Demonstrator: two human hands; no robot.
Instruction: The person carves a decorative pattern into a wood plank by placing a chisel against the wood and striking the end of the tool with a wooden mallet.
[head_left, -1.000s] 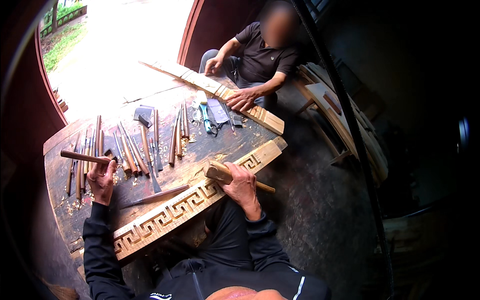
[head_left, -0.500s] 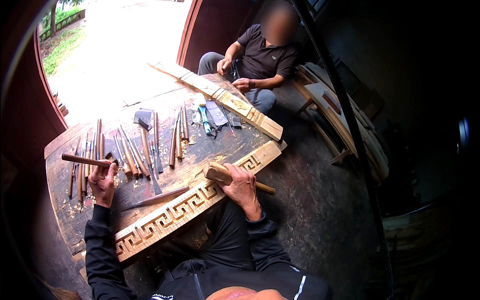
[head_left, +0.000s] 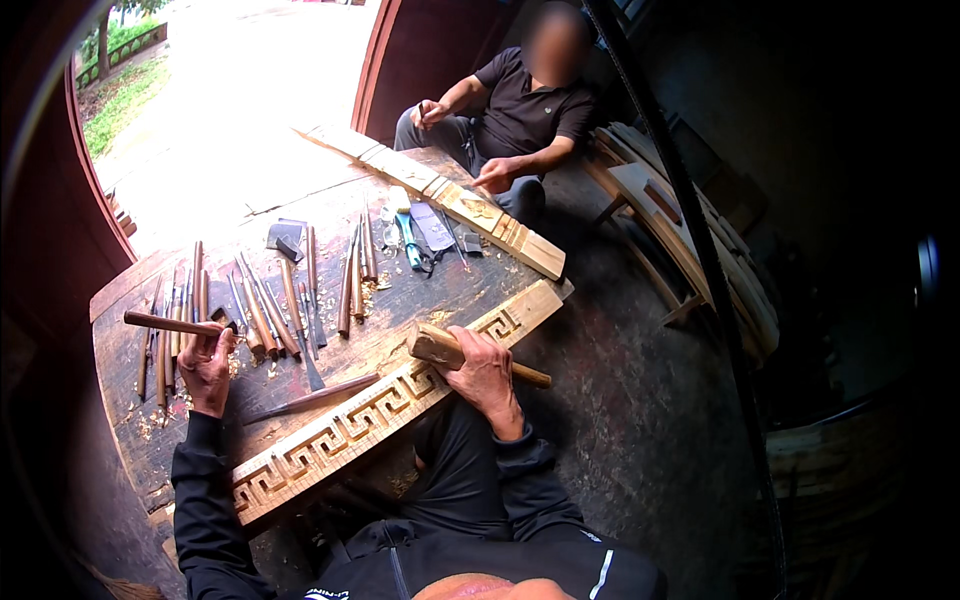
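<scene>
My left hand [head_left: 205,375] grips a brown wooden-handled tool [head_left: 160,320] held roughly level above the left group of chisels. A small dark end shows beside my fingers. My right hand [head_left: 480,380] is closed on a wooden mallet [head_left: 432,342], its handle sticking out to the right. The mallet is over a long pale board [head_left: 345,425] carved with an angular meander pattern, lying along the near edge of the worn workbench. Many chisels and gouges [head_left: 262,315] lie in groups among wood shavings, with a long tool [head_left: 310,397] just behind the board.
A co-worker [head_left: 530,110] sits across the bench behind a second carved beam [head_left: 460,205]. A blue-handled tool [head_left: 410,240] lies near it. Stacked boards [head_left: 700,250] stand at right, beside a dark hanging strap [head_left: 710,260]. A bright doorway [head_left: 250,90] opens behind.
The co-worker's hands have left the far beam; one is now raised with a small dark object, the other hovers behind the beam. My hands have barely moved.
</scene>
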